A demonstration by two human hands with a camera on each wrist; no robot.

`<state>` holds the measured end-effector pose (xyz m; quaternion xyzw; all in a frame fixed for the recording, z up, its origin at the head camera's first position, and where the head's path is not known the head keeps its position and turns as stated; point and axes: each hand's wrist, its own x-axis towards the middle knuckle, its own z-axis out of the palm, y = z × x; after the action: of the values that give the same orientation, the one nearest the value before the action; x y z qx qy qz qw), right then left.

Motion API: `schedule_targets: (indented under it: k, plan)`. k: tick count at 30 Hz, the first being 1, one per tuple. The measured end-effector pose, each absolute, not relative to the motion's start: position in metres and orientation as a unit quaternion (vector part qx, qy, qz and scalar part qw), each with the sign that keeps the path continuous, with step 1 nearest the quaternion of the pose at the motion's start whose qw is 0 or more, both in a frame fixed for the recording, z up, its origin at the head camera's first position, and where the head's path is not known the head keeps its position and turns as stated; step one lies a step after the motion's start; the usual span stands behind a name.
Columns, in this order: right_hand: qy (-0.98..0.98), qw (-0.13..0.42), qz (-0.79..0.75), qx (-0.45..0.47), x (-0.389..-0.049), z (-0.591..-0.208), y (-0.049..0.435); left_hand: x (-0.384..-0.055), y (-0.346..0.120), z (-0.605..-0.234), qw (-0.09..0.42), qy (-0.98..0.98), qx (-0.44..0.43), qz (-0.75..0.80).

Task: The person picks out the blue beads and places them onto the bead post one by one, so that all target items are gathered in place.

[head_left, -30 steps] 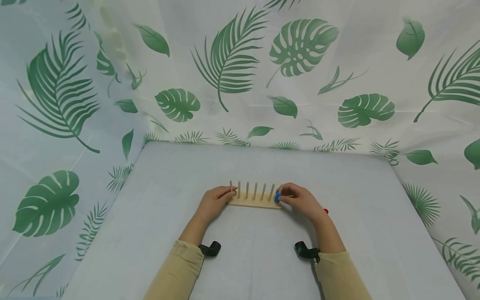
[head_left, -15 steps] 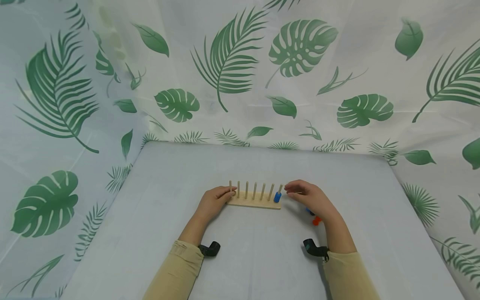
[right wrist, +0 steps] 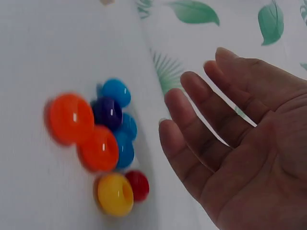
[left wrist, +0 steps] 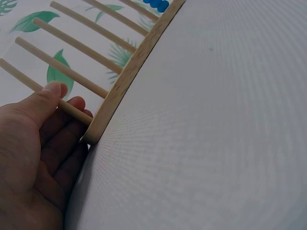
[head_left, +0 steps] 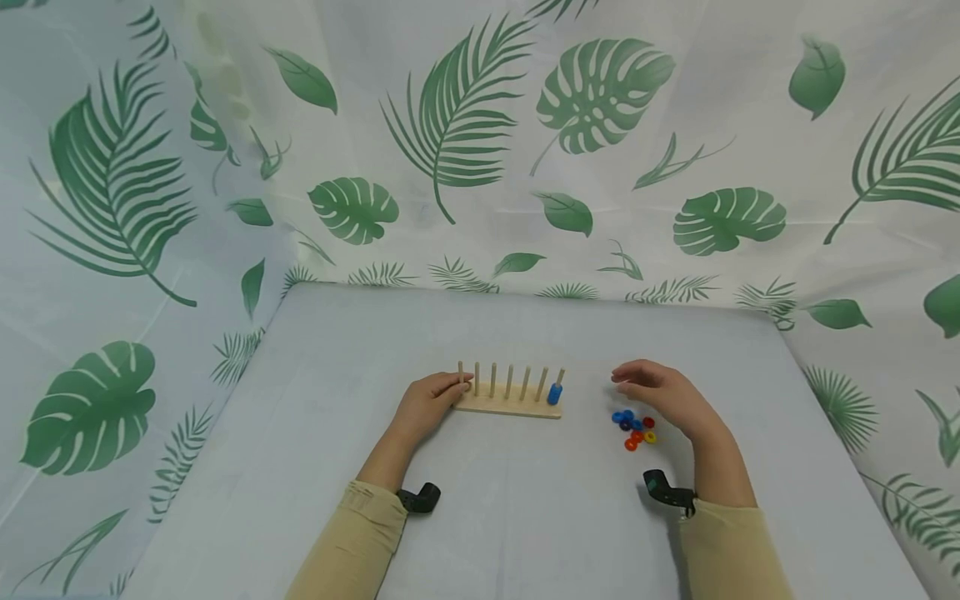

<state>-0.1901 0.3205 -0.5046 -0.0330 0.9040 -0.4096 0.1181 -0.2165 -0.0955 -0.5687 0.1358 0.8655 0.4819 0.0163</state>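
Note:
A wooden pegboard (head_left: 510,408) with a row of upright pegs stands mid-table in the head view. Blue beads (head_left: 554,394) are stacked on its rightmost peg; the other pegs are bare. At the board's left end my left hand (head_left: 427,410) pinches the end peg (left wrist: 73,111) between thumb and fingers. My right hand (head_left: 669,398) hovers beyond a loose bead pile, fingers relaxed and holding nothing. In the right wrist view the pile includes an orange bead (right wrist: 72,119), a yellow bead (right wrist: 115,194), a dark purple bead (right wrist: 107,113), a red bead (right wrist: 138,185) and several blue ones.
The pile lies to the right of the pegboard on a pale tabletop (head_left: 510,517). White curtains (head_left: 480,125) printed with green leaves rise behind the table and at both sides. A black wrist camera (head_left: 422,498) sits near the left sleeve, another (head_left: 666,488) near the right.
My right hand has let go of the blue beads on the right peg and moved right, uncovering the loose bead pile. My left hand stays at the board's left end.

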Motion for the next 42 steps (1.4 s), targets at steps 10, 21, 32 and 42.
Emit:
schedule_targets:
  k: [10,21,32,42]
  plan:
    - [0.908,0.164,-0.385,-0.008,-0.186,-0.511,0.342,-0.216,-0.095,-0.568,0.019,0.863,0.130,0.488]
    - [0.908,0.195,-0.368,-0.044,-0.187,-0.523,0.349,-0.216,-0.096,-0.569,0.018,0.862,0.134,0.488]
    - [0.913,0.198,-0.355,-0.029,-0.191,-0.527,0.344,-0.216,-0.096,-0.568,0.019,0.866,0.131,0.481]
    - [0.916,0.191,-0.351,-0.013,-0.194,-0.526,0.340,-0.216,-0.096,-0.566,0.019,0.868,0.129,0.479]
